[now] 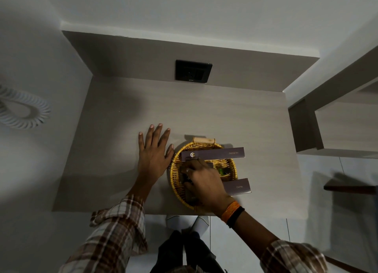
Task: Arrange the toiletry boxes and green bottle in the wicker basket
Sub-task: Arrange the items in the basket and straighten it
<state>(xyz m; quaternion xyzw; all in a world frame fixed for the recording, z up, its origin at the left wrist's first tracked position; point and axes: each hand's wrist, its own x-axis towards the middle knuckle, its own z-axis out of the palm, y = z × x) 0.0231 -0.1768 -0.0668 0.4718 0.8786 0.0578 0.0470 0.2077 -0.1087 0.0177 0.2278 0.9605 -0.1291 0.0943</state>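
1. Wicker basket (176,182), round, sits near the front edge of a grey counter (122,150).
2. Right hand (204,180) reaches inside it, fingers curled around a small dark box (185,177).
3. Green bottle (222,171) lies inside the basket, just beside that hand.
4. Comb box (238,186) overhangs the right rim.
5. Left hand (153,154) lies flat on the counter, fingers spread, thumb touching the basket.
6. Dental kit box (223,154) spans the far rim.

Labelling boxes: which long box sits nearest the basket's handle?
The Dental Kit box, lying across the rim by the handle; the Comb box sits on the near side.
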